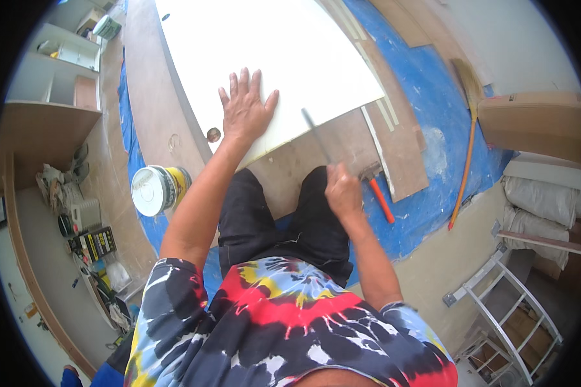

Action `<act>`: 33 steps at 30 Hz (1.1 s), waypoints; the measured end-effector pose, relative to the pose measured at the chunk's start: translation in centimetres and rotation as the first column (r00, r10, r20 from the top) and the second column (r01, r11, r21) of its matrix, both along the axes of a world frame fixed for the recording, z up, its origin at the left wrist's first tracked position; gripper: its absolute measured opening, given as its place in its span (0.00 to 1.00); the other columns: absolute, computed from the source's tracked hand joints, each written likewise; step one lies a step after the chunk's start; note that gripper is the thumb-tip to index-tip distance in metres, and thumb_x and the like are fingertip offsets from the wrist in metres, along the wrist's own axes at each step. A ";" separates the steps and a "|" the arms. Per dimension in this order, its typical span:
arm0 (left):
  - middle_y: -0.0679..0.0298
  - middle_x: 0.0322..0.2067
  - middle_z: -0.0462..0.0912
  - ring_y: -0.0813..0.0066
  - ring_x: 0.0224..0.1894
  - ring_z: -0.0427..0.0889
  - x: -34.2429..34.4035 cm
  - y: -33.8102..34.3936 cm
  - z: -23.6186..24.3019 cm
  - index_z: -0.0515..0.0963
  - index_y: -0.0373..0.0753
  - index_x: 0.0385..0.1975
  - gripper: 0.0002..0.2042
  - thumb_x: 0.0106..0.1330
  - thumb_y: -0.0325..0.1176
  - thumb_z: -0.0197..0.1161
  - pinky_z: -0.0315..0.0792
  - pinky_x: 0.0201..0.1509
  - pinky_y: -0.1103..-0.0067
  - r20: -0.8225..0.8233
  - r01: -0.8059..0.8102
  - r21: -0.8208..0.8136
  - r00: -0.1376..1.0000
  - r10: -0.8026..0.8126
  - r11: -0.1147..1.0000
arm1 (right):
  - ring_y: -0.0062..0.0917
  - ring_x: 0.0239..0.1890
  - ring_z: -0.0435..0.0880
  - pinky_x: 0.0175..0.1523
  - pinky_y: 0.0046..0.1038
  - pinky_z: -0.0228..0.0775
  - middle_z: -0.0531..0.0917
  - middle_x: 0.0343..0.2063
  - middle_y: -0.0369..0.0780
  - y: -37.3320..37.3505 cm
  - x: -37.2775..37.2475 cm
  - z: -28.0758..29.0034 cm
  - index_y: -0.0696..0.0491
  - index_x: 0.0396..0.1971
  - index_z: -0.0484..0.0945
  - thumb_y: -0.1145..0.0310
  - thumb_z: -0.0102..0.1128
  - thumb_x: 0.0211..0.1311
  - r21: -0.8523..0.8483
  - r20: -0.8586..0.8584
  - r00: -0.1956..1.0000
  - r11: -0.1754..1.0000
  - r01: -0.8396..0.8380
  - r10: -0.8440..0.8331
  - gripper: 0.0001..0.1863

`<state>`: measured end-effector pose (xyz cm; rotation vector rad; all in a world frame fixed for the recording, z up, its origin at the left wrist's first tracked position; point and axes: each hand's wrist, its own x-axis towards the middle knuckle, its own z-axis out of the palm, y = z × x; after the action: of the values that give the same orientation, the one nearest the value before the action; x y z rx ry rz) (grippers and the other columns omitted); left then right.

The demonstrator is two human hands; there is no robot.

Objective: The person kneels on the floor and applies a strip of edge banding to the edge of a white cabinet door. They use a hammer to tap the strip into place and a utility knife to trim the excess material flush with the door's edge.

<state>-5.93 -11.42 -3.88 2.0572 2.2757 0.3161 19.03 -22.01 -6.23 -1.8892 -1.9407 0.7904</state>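
My left hand [246, 113] lies flat on a large white panel [290, 58], fingers spread. A round hole [214, 135] shows in the panel near its left corner. My right hand [344, 190] is closed round the near end of a long, thin, dark grey file [315, 133], slightly blurred. Its far end reaches up over the panel's near edge. Just right of that hand, a hammer [381, 201] with an orange-red handle rests on the brown board and blue sheet.
A white paint bucket [152, 191] stands left of my knees. Brown boards [394, 148] and a blue sheet [432, 145] cover the floor. At the right are a broom [466, 161], a cardboard box [536, 122] and a metal ladder [507, 303]. Tools and shelves line the left.
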 end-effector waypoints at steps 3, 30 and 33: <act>0.50 0.75 0.54 0.48 0.79 0.46 0.0 -0.2 -0.1 0.60 0.42 0.74 0.35 0.73 0.58 0.47 0.38 0.80 0.51 -0.004 0.009 0.008 1.000 -0.008 1.000 | 0.60 0.32 0.83 0.37 0.55 0.74 0.81 0.25 0.62 1.0 -0.3 0.2 0.59 0.32 0.74 0.57 0.48 0.76 0.074 0.012 1.000 0.997 0.020 -0.021 0.19; 0.50 0.76 0.53 0.49 0.79 0.45 0.2 -0.1 0.7 0.58 0.40 0.74 0.35 0.74 0.57 0.44 0.36 0.80 0.52 -0.019 0.020 -0.018 1.000 -0.020 1.000 | 0.63 0.29 0.80 0.31 0.56 0.70 0.80 0.22 0.60 6.9 2.9 -5.6 0.58 0.31 0.73 0.60 0.45 0.77 0.462 -0.228 0.942 0.824 0.328 -0.247 0.18; 0.50 0.76 0.53 0.49 0.79 0.44 0.1 0.1 0.6 0.58 0.40 0.74 0.35 0.74 0.57 0.44 0.36 0.80 0.52 -0.030 0.030 -0.035 0.999 -0.031 0.999 | 0.63 0.29 0.79 0.31 0.56 0.70 0.79 0.22 0.61 5.3 2.3 -5.6 0.59 0.31 0.73 0.60 0.47 0.76 0.376 -0.222 0.927 0.850 0.368 -0.303 0.18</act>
<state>-5.83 -11.31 -3.26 2.0925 2.2477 0.2427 21.31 -16.76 -11.85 -1.7708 -1.4756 0.3693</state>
